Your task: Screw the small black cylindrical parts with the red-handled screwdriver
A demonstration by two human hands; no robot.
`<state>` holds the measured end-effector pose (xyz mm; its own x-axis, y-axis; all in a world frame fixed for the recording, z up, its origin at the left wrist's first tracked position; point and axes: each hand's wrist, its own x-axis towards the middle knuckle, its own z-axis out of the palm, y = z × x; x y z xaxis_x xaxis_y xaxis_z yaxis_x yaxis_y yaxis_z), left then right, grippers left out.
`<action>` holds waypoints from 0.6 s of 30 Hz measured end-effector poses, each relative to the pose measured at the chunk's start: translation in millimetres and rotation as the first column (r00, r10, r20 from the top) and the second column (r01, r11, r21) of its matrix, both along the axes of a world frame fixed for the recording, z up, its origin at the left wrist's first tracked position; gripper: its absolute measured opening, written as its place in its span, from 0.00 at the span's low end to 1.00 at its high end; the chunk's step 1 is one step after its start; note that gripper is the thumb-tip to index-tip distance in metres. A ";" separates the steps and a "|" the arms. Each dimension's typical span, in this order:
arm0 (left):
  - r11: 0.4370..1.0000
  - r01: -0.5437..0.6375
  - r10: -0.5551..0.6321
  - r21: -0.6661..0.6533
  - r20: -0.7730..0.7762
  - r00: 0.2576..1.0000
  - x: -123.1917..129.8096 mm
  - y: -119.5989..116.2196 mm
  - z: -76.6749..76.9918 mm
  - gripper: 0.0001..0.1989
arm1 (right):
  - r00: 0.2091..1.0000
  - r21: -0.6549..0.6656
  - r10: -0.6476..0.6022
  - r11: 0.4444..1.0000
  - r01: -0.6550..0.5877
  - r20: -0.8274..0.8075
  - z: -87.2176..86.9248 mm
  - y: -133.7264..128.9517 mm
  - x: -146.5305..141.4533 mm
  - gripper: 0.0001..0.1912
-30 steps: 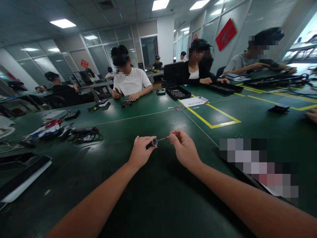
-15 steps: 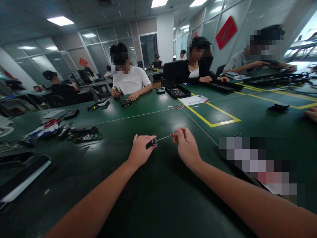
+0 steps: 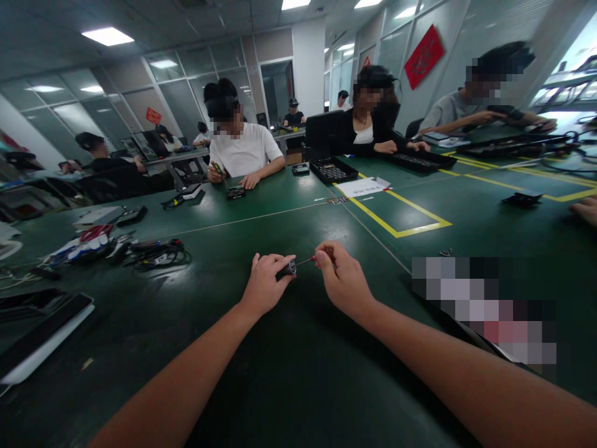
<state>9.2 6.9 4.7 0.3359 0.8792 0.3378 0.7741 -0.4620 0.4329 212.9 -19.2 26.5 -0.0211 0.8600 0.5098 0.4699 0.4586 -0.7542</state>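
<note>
My left hand (image 3: 263, 287) is closed around a black cylinder (image 3: 290, 268), whose round, pale-rimmed end faces toward me and to the right. Its kind is unclear; it looks like a small flashlight. In my right hand (image 3: 345, 280) is a screwdriver (image 3: 313, 258) with a reddish handle, mostly hidden by the fingers. The thin shaft points left and reaches the cylinder's rim area. Whether the tip is inside or only touching it, I cannot tell. Both hands are just above the green table (image 3: 261, 386).
Cables (image 3: 161, 252) lie in a heap on the left, behind a black-and-white flat case (image 3: 46, 339). A few small pieces (image 3: 446, 252) lie at right, by a blurred-out area. Across the table, a person in a white shirt (image 3: 249, 152) works near a black parts tray (image 3: 333, 170).
My right hand has moved slightly left toward the cylinder, so less of the screwdriver's shaft shows between the hands. My left hand keeps its hold in nearly the same place.
</note>
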 end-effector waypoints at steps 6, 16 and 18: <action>1.000 0.004 -0.004 -0.028 -0.014 1.000 1.5 -1.1 1.6 0.21 | 0.998 0.035 -0.059 0.998 0.058 0.030 -0.9 0.9 0.5 0.09; 1.000 -0.002 0.004 -0.014 0.136 0.991 0.9 -2.4 3.5 0.19 | 0.990 0.055 -0.111 0.992 0.116 -0.083 1.5 -2.3 2.1 0.09; 1.000 -0.012 0.011 0.004 0.202 0.979 0.7 -3.0 5.2 0.18 | 0.985 0.074 -0.118 0.989 0.128 -0.125 1.9 -2.8 2.1 0.08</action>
<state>9.9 3.9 9.9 0.2500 0.8806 0.4025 0.6765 -0.4563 0.5781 215.0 -22.0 28.3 0.1476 0.8078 0.5707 0.4348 0.4653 -0.7710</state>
